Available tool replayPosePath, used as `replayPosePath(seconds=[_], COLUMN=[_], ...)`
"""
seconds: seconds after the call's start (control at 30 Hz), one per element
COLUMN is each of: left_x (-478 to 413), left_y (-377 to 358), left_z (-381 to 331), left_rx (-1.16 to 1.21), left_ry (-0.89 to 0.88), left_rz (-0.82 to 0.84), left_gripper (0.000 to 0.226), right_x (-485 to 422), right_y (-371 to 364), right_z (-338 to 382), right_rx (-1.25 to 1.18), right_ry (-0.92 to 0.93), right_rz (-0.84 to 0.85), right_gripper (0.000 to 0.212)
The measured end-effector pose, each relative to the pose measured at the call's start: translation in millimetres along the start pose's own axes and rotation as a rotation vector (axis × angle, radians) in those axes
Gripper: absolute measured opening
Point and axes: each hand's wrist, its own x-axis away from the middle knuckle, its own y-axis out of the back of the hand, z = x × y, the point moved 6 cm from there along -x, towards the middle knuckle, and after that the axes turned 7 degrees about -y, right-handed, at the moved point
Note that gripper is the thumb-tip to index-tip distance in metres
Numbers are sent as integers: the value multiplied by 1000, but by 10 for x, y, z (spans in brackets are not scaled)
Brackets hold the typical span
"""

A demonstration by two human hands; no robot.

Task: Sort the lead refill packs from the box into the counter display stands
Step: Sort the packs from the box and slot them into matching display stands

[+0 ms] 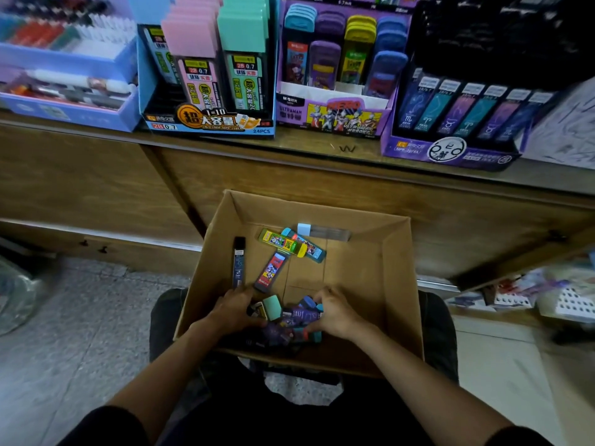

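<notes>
An open cardboard box [370, 284] rests on my lap with several lead refill packs inside. Both hands are down in its near end, around a heap of packs [289, 320]. My left hand [231, 309] curls over the heap's left side, by a mint-capped pack [272, 307]. My right hand [335, 312] curls over the right side, fingers on a purple pack [301, 314]. Further in lie a slim dark pack [238, 262], a red pack [271, 272], a yellow pack [281, 242], a teal pack [306, 246] and a clear pack [323, 231].
On the wooden counter [322, 146] stand display stands: a blue 2B 0.7 stand [209, 123], a purple Ultraman stand [335, 120], a purple zodiac stand [450, 152], and pen trays [64, 91] at left. Wooden cabinet fronts lie below. More stationery sits low at right.
</notes>
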Motion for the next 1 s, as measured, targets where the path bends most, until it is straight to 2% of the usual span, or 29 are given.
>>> replayPosePath(seconds=[0.07, 0.2, 0.3, 0.47, 0.63, 0.73, 0.83, 0.93, 1.0], left_x=[3, -1, 7, 38, 106, 139, 185, 228, 235], left_y=[-12, 29, 42, 71, 162, 260, 314, 418, 476], left_z=[7, 2, 18, -13, -135, -137, -171, -311, -447], left_rx=[47, -24, 40, 228, 278, 443, 696, 825, 996], left_ry=[-7, 3, 1, -90, -196, -159, -89, -100, -84], left_rz=[8, -33, -68, -78, -115, -224, -263, -294, -313], left_gripper=[70, 54, 42, 22, 3, 5, 6, 11, 20], right_x=[14, 60, 100, 189, 236, 259, 301, 399, 485], right_y=[21, 54, 72, 124, 309, 498, 743, 1001, 1127], right_z=[-53, -73, -99, -243, -300, -322, -307, -151, -6], right_rx=[-19, -92, -265, -553, -593, -579, -620, -707, -750], right_ry=[-23, -30, -68, -152, -118, -74, -46, 47, 101], right_rz=[-7, -33, 10, 87, 20, -63, -143, -146, -118], right_gripper=[52, 39, 28, 32, 22, 19, 18, 23, 19])
